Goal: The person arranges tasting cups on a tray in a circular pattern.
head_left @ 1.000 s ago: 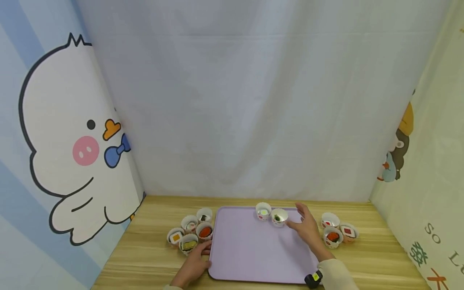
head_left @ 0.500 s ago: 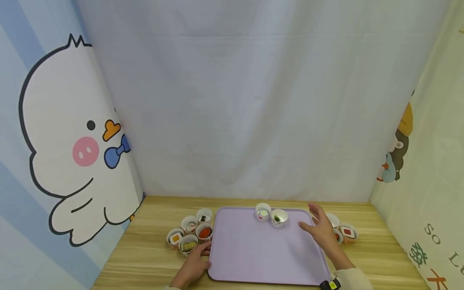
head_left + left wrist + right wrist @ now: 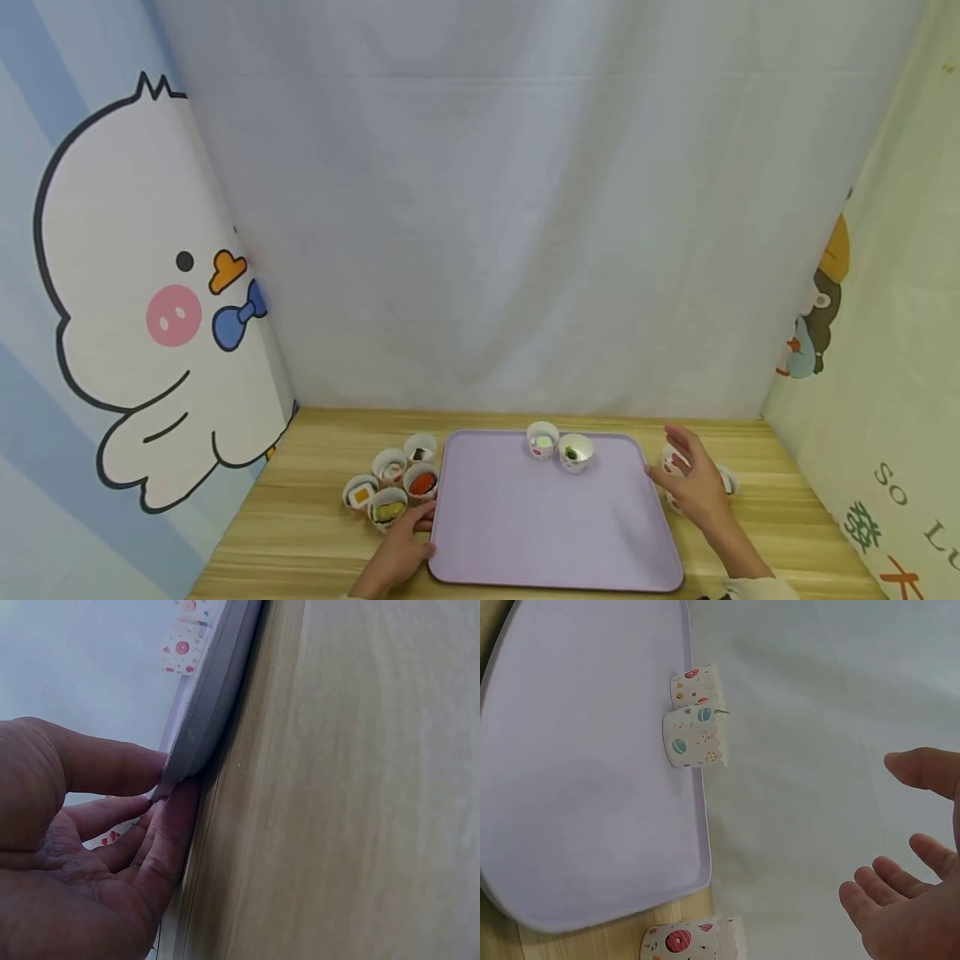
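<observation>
Two bare hands frame one large lilac rectangular tray with rounded corners [image 3: 540, 525], resting on a pale wood-grain surface [image 3: 780, 525]. The left hand [image 3: 400, 543] grips the tray's left edge between thumb and fingers, so the tray is touching it, directly to its right. The right hand [image 3: 693, 483] is relaxed and holds nothing, its fingers spread, just past the tray's right edge; the tray lies to its left.

Ten white paper cups with scalloped rims and small coloured prints [image 3: 575, 463] can be counted, in three groups. Two stand side by side on the tray, along its far edge, right of centre; one contains something green. Five cluster on the surface left of the tray, just beyond the left hand, with orange, yellowish, dark and pale contents. Three more, partly hidden by the right hand, stand right of the tray. One pale curtain [image 3: 517, 208] hangs behind.
</observation>
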Motion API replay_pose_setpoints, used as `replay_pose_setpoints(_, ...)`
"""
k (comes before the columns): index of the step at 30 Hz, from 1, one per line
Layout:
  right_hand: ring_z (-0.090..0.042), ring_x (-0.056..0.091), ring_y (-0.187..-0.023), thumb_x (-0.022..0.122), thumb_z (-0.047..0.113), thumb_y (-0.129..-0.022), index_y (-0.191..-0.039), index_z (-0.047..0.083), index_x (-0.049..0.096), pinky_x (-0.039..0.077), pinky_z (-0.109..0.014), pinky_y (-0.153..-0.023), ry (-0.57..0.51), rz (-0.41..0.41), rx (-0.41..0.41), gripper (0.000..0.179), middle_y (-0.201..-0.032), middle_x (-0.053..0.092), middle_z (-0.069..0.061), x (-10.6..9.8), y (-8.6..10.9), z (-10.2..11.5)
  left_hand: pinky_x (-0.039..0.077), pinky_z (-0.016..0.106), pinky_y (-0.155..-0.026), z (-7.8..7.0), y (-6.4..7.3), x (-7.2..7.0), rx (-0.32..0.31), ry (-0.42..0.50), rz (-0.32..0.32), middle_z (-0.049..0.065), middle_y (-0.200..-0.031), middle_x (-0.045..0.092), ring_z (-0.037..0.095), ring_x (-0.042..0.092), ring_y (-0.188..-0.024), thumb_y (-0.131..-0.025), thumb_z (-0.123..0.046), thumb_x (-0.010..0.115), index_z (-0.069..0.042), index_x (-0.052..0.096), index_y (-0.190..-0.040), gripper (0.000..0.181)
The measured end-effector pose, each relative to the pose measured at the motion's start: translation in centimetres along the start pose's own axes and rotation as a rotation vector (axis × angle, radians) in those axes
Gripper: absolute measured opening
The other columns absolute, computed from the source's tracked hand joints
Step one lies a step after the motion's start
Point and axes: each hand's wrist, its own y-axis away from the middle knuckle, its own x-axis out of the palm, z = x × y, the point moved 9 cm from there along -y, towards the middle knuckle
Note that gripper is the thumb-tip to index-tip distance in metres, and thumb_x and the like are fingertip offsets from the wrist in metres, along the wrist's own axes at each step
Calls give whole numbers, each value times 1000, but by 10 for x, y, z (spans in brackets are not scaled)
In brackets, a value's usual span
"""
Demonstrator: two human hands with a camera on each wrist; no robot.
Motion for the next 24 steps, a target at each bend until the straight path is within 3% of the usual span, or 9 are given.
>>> replay_pose_setpoints(10, -29, 35, -138, 73, 17, -87, -149, 1, 28, 32, 0, -98, 50, -27, 43, 79, -152, 35, -18, -24, 8, -11, 50, 21, -81, 0, 0, 2, 15, -12, 9, 27, -119, 59, 40, 60, -109, -68, 12, 61, 17, 46, -133, 67)
replay_pose_setpoints(14, -10, 38, -134, 72, 19, -88, -150, 1, 27, 32, 2, -93, 82, -34, 51, 79, -151, 35, -18, -38, 10, -20, 50, 22, -82, 0, 0, 1, 15, -15, 9, 27, -119, 58, 41, 60, -109, -69, 12, 62, 17, 46, -134, 67)
replay_pose_setpoints(17, 6, 36, -127, 71, 19, -90, -149, 0, 27, 33, 1, -92, 90, -54, 53, 77, -145, 38, -5, -50, 12, -26, 50, 22, -83, 0, 0, 1, 17, -20, 8, 27, -119, 58, 41, 60, -109, -69, 12, 62, 17, 46, -134, 67)
replay_pose_setpoints(20, 13, 34, -121, 69, 22, -91, -150, 0, 25, 35, -1, -94, 68, -77, 76, 76, -138, 38, 8, -61, 14, -34, 50, 22, -83, -1, 0, 0, 18, -26, 7, 27, -119, 58, 41, 60, -108, -70, 12, 63, 17, 46, -134, 66)
replay_pose_setpoints(22, 15, 33, -119, 67, 25, -92, -152, 3, 23, 36, -1, -95, 63, -92, 101, 78, -140, 38, 6, -68, 16, -40, 50, 22, -83, 0, 0, 0, 16, -27, 7, 27, -119, 58, 41, 61, -108, -70, 12, 63, 17, 46, -134, 66)
replay_pose_setpoints(24, 17, 32, -118, 66, 29, -93, -154, 5, 20, 36, -2, -95, 61, -99, 127, 80, -146, 36, -5, -73, 17, -46, 50, 22, -83, 0, 0, 0, 12, -27, 8, 27, -119, 58, 40, 61, -109, -70, 12, 63, 17, 46, -134, 66)
